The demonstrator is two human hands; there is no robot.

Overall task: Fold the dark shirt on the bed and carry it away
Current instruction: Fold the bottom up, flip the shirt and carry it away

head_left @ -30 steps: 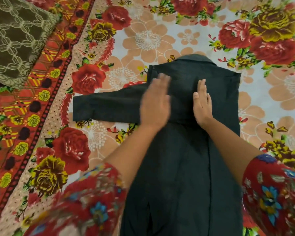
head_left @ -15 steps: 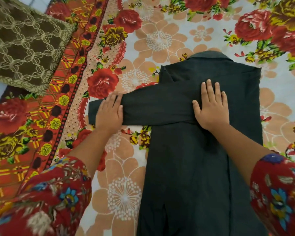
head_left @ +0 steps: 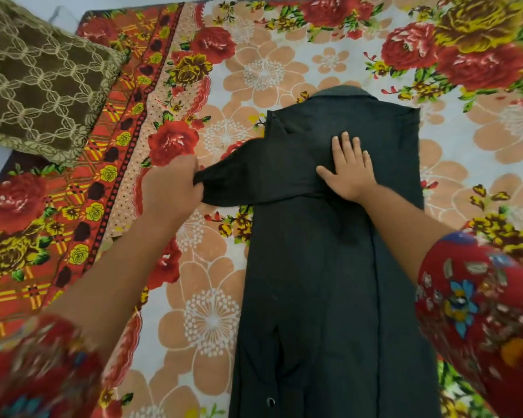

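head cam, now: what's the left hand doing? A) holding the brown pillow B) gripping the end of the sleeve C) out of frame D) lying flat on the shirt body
B: the left hand has its fingers curled round the bunched end of the sleeve of the dark shirt, while the right hand lies flat on the shirt.

The shirt (head_left: 329, 267) is showing plain charcoal black. The bed sheet (head_left: 263, 73) is displaying red and yellow roses and peach flowers on pale ground, its border (head_left: 109, 164) running orange-red with yellow checks. The cushion (head_left: 37, 86) is wearing cream lattice over olive brown.
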